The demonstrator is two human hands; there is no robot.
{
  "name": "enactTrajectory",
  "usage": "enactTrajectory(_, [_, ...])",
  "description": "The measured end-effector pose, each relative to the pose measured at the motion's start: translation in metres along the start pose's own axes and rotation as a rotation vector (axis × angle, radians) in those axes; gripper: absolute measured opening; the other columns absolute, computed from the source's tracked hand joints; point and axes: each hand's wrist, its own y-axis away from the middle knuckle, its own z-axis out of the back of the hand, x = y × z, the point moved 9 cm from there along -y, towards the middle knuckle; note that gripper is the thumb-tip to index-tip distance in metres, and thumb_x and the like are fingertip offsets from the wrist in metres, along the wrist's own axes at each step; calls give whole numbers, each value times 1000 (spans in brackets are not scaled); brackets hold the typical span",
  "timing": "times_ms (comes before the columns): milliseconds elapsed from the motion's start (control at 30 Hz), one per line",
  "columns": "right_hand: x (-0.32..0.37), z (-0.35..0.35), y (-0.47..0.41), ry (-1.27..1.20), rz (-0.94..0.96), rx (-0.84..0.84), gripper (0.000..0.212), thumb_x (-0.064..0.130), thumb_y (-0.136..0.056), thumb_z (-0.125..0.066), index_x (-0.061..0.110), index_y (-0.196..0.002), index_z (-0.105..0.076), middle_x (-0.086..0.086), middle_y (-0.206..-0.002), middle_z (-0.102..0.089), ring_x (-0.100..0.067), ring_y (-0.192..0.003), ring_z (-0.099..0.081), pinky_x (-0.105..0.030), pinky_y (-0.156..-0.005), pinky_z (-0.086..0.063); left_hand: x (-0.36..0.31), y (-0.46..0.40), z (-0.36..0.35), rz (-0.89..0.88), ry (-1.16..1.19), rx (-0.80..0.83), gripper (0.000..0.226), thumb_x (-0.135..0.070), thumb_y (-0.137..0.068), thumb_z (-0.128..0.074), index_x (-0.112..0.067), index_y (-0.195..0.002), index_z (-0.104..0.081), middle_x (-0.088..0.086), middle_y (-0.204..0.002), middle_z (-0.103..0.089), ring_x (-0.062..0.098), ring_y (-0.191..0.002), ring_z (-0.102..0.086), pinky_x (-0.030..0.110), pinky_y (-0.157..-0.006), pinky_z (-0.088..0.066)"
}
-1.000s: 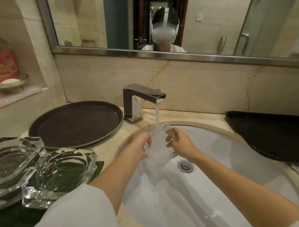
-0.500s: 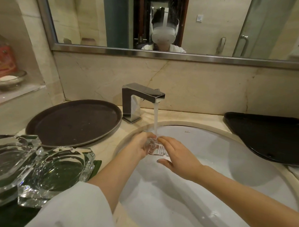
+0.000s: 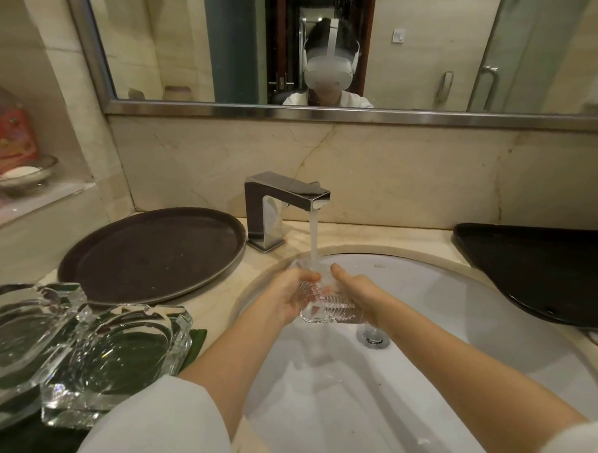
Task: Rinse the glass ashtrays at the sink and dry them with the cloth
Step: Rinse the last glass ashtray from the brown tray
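A small ribbed glass ashtray (image 3: 325,304) is held over the white sink (image 3: 457,336), under the water running from the square chrome tap (image 3: 285,205). My left hand (image 3: 286,296) grips its left side and my right hand (image 3: 359,294) grips its right side, fingers stretched along the far edge. Two larger clear glass ashtrays (image 3: 113,358) (image 3: 15,337) sit on a dark green cloth (image 3: 195,341) on the counter at the lower left.
A round brown tray (image 3: 152,254) lies on the counter left of the tap. At the right edge lies a black tray (image 3: 542,267). A wall niche at the far left holds a soap dish (image 3: 22,175). A mirror spans the wall above.
Both hands have lowered and turned the small ashtray under the stream; a second ago it was held higher, with water splashing over it.
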Motion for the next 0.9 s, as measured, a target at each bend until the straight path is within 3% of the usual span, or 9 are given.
enactTrajectory(67, [-1, 3, -1, -56, 21, -1, 43, 44, -95, -43, 3, -93, -53, -5, -72, -58, -16, -56, -58, -29, -53, -51, 6, 2, 0, 64, -9, -9, 9, -3, -91, -49, -5, -90, -58, 7, -69, -66, 22, -72, -58, 39, -77, -49])
enactTrajectory(167, [0, 11, -2, -94, 70, -16, 40, 40, -96, -45, 2, -102, -55, -6, -82, -55, -16, -66, -51, -36, -67, -51, 14, 8, -4, 151, -38, -5, 17, -20, -97, -48, -7, -97, -58, 9, -81, -65, 24, -76, -60, 37, -70, -48])
enactTrajectory(300, [3, 17, 0, -86, 110, -49, 44, 38, -97, -44, 3, -121, -50, -1, -81, -52, -12, -63, -42, -25, -55, -32, 17, 5, 5, 177, -46, -104, 34, -42, -92, -52, -10, -102, -55, 2, -80, -55, 18, -74, -54, 36, -76, -42])
enactTrajectory(500, [13, 13, 3, -130, 148, 39, 47, 34, -96, -47, -3, -125, -49, -1, -75, -58, -10, -61, -51, -16, -45, -41, 14, -6, 18, 119, -1, -198, 42, -48, -88, -52, -8, -101, -53, 3, -76, -47, 13, -66, -46, 26, -73, -45])
enactTrajectory(633, [20, 13, 5, -79, 186, 40, 45, 40, -93, -50, 2, -118, -53, -7, -98, -63, -14, -71, -60, -23, -60, -49, 20, -9, 12, 175, 52, -142, 50, -54, -92, -45, -13, -117, -57, 3, -84, -55, 15, -65, -52, 26, -54, -49])
enactTrajectory(700, [30, 14, 9, 19, 261, -21, 36, 37, -92, -53, 5, -110, -55, -7, -93, -60, -15, -75, -55, -26, -68, -47, 26, -12, 8, 219, 35, -70, 60, -59, -89, -44, -11, -123, -56, 9, -111, -62, 26, -92, -61, 40, -79, -54])
enactTrajectory(767, [44, 8, 21, 192, 401, -80, 18, 30, -92, -55, 12, -92, -50, -1, -79, -51, -13, -67, -47, -23, -60, -40, 28, -15, 6, 246, -21, 3, 69, -62, -89, -41, -9, -132, -49, 17, -134, -50, 38, -121, -48, 56, -102, -37])
enactTrajectory(833, [56, -6, 36, 601, 589, -152, 19, 29, -90, -57, 16, -90, -44, 0, -79, -52, -18, -68, -48, -29, -60, -37, 29, -11, 2, 250, -14, 62, 75, -67, -89, -35, -5, -130, -47, 20, -132, -49, 40, -120, -46, 57, -103, -33])
enactTrajectory(900, [53, -24, 48, 1029, 733, -209, 20, 31, -91, -54, 17, -98, -42, -4, -89, -59, -26, -78, -53, -33, -65, -38, 28, -8, -2, 245, 63, 113, 74, -69, -87, -35, -4, -119, -52, 19, -116, -58, 35, -105, -56, 50, -94, -43])
